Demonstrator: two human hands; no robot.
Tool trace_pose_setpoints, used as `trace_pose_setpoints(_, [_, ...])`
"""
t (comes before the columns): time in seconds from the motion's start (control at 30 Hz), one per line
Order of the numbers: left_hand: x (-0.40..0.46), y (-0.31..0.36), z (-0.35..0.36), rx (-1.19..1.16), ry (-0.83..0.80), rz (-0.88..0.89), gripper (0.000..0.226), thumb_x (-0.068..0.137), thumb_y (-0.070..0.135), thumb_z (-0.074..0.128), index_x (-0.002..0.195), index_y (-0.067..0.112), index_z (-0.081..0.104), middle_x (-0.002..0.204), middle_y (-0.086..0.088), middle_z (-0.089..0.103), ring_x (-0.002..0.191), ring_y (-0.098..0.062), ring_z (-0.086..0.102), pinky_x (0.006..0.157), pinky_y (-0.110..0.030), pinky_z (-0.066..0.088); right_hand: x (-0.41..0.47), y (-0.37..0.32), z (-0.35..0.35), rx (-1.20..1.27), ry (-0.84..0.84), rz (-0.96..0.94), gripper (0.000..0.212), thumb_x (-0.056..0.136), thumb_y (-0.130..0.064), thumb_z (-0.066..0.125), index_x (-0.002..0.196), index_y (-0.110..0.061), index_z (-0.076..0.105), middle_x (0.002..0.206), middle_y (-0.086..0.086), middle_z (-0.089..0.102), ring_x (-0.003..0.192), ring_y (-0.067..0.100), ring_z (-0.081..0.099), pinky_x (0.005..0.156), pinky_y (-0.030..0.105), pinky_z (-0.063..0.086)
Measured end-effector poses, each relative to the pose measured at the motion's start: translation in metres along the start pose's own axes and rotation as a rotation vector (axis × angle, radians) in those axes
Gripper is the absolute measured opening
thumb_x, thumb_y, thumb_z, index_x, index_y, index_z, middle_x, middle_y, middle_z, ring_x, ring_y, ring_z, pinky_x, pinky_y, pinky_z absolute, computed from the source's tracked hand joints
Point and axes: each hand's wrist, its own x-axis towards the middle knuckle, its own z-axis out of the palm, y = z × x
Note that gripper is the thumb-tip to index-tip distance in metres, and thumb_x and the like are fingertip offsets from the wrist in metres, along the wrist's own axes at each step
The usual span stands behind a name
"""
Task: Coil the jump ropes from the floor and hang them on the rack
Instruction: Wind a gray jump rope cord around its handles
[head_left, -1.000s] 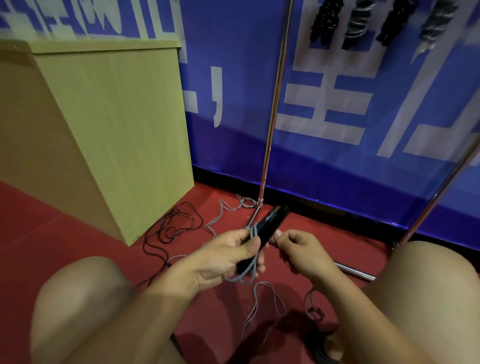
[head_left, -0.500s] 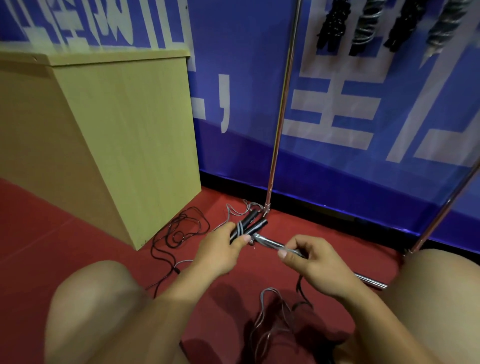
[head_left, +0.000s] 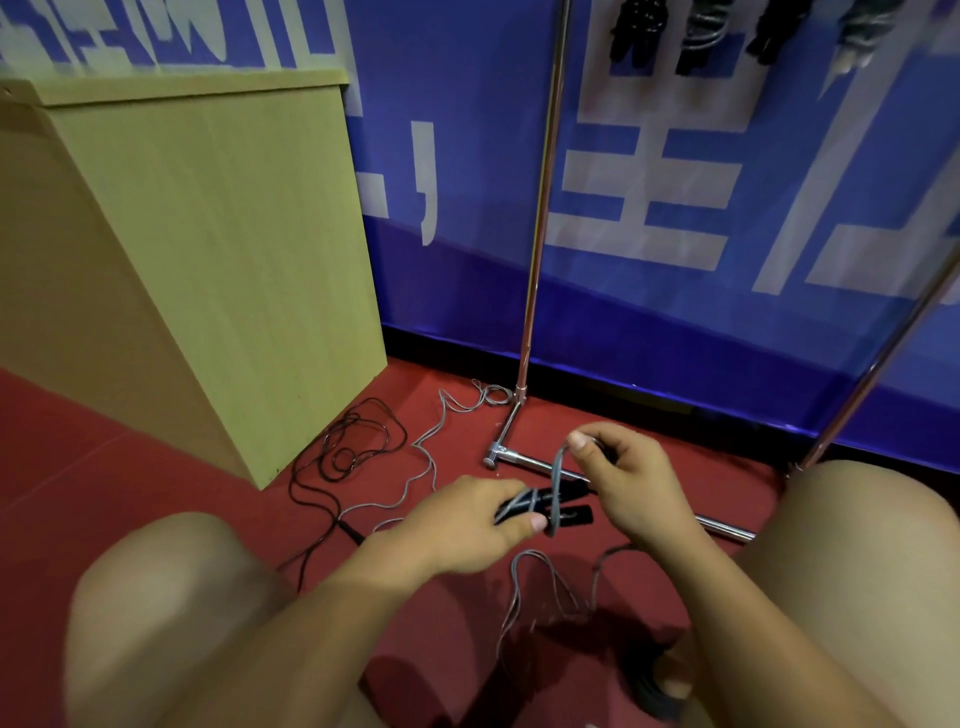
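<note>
My left hand (head_left: 467, 525) grips the two black handles (head_left: 558, 512) of a grey jump rope, with a few grey turns wound round them. My right hand (head_left: 628, 483) pinches a loop of the grey cord (head_left: 557, 467) and holds it up over the handles. More of this cord (head_left: 540, 587) trails down onto the red floor between my knees. A black jump rope (head_left: 353, 447) lies tangled on the floor by the wooden box. The chrome rack (head_left: 540, 208) stands against the blue wall, and several coiled ropes (head_left: 691, 31) hang at its top.
A tall wooden box (head_left: 208, 249) stands at the left on the red floor. The rack's foot bar (head_left: 530, 460) runs along the floor just beyond my hands. Another grey cord stretch (head_left: 447, 415) snakes toward the rack's left post. My bare knees fill the lower corners.
My left hand has lowered and turned the handles to lie across. My right hand has lifted a loop of grey cord over them, adding turns around the handles.
</note>
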Motion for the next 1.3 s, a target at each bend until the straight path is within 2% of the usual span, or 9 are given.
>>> trace_pose_setpoints(0.1, [-0.012,0.011,-0.005,-0.072,0.009,0.138,0.028,0.093,0.057,0.053,0.094,0.03,0.06,0.072,0.007,0.06,0.065,-0.009,0.055,0.065,-0.034,0.047,0.004,0.004,-0.001,0.074,0.034,0.106,0.011,0.09,-0.027,0.069,0.082,-0.021,0.072,0.071,-0.012,0.069,0.067,-0.005,0.06,0.065,0.01,0.046])
trace_pose_setpoints(0.27, [-0.023,0.012,-0.018,-0.447,0.005,0.204,0.034,0.095,0.046,0.056,0.082,0.015,0.059,0.06,0.011,0.044,0.054,-0.006,0.041,0.054,-0.027,0.033,0.005,0.007,0.004,0.286,-0.175,0.416,0.018,0.087,-0.029,0.072,0.077,-0.014,0.068,0.061,-0.001,0.059,0.054,0.01,0.049,0.053,0.024,0.04])
trace_pose_setpoints(0.37, [-0.026,0.017,-0.023,-0.733,0.019,0.15,0.036,0.094,0.035,0.055,0.103,0.0,0.062,0.058,0.004,0.044,0.047,-0.007,0.037,0.045,-0.017,0.031,0.006,0.011,0.009,0.16,-0.195,0.399,0.01,0.089,-0.008,0.061,0.082,-0.007,0.068,0.059,0.007,0.056,0.047,0.014,0.046,0.046,0.023,0.032])
trace_pose_setpoints(0.47, [-0.023,0.02,-0.027,-0.883,0.145,0.064,0.034,0.092,0.025,0.057,0.101,-0.008,0.056,0.058,-0.003,0.043,0.043,-0.008,0.033,0.04,-0.017,0.028,0.001,0.007,0.016,0.088,-0.176,0.34,0.028,0.095,-0.026,0.06,0.075,-0.007,0.059,0.058,0.005,0.056,0.047,0.014,0.051,0.045,0.024,0.039])
trace_pose_setpoints(0.57, [-0.016,0.019,-0.031,-0.937,0.323,-0.087,0.017,0.099,0.012,0.054,0.086,0.0,0.053,0.062,-0.011,0.041,0.038,-0.008,0.029,0.038,-0.018,0.024,-0.005,0.001,0.019,0.105,-0.23,0.312,0.038,0.1,-0.037,0.051,0.069,-0.015,0.055,0.056,0.001,0.055,0.048,0.011,0.049,0.049,0.023,0.042])
trace_pose_setpoints(0.67, [-0.009,0.014,-0.033,-0.921,0.477,-0.166,0.023,0.099,0.013,0.053,0.077,0.01,0.052,0.065,-0.012,0.042,0.039,-0.01,0.03,0.038,-0.019,0.024,-0.006,0.001,0.018,0.017,-0.26,0.221,0.038,0.1,-0.038,0.05,0.073,-0.013,0.062,0.055,-0.004,0.054,0.052,0.007,0.049,0.054,0.021,0.044])
trace_pose_setpoints(0.8, [0.002,-0.001,-0.029,-0.881,0.562,-0.272,0.019,0.098,0.021,0.057,0.089,0.004,0.06,0.062,-0.005,0.047,0.041,-0.01,0.034,0.039,-0.02,0.028,-0.007,0.006,0.016,-0.022,-0.327,0.189,0.021,0.094,-0.032,0.063,0.08,-0.017,0.064,0.058,-0.007,0.055,0.055,0.008,0.047,0.056,0.026,0.043])
trace_pose_setpoints(0.97, [0.011,-0.022,-0.025,-0.509,0.612,-0.367,0.017,0.092,0.038,0.061,0.093,0.022,0.068,0.075,0.006,0.066,0.069,-0.018,0.061,0.067,-0.034,0.046,-0.005,0.003,0.009,-0.068,-0.219,0.157,0.023,0.089,-0.035,0.069,0.077,-0.016,0.065,0.057,-0.011,0.05,0.054,0.005,0.042,0.057,0.026,0.037])
trace_pose_setpoints(1.3, [0.01,-0.019,-0.015,0.018,0.328,-0.449,0.029,0.09,0.05,0.051,0.085,0.024,0.059,0.088,0.001,0.068,0.091,-0.029,0.065,0.073,-0.033,0.046,-0.009,-0.014,0.001,0.114,-0.2,0.038,0.025,0.088,-0.021,0.073,0.07,-0.005,0.064,0.056,-0.007,0.044,0.054,0.006,0.036,0.052,0.017,0.031])
